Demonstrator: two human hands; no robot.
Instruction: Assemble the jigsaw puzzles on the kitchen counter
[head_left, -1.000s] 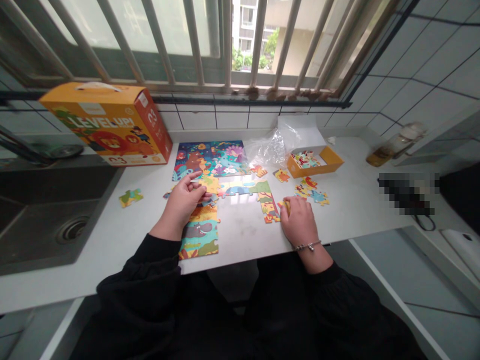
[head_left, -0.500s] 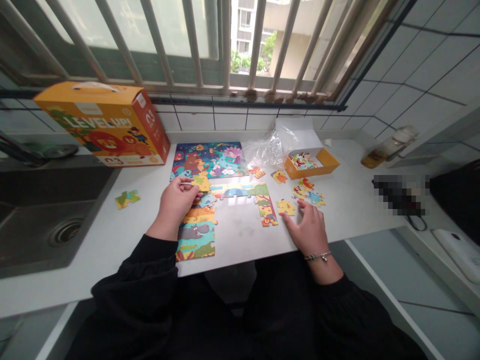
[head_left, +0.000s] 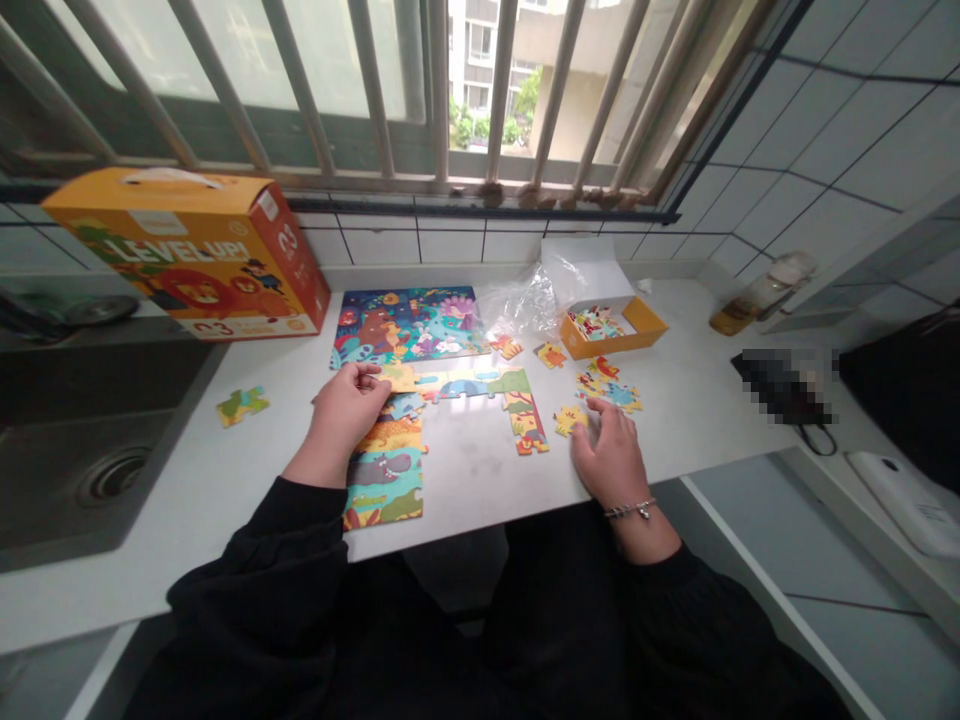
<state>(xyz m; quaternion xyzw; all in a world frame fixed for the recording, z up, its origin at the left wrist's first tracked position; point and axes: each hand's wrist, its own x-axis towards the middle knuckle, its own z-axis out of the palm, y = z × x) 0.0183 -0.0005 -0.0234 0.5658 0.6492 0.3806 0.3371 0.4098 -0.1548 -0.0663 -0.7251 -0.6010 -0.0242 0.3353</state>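
Left of the frame's middle, the left hand [head_left: 352, 405] pinches a yellow puzzle piece [head_left: 400, 378] by its edge, perhaps so its picture shows, while the right hand [head_left: 613, 450], fingers loosely apart, rests right of middle by another yellow piece [head_left: 568, 419], maybe touching it.

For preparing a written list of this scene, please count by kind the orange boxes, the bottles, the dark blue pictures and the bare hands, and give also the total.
Orange boxes: 2 (large box with a handle, small open box)
Bottle: 1
Dark blue picture: 1
Bare hands: 2 (left hand, right hand)
Total: 6
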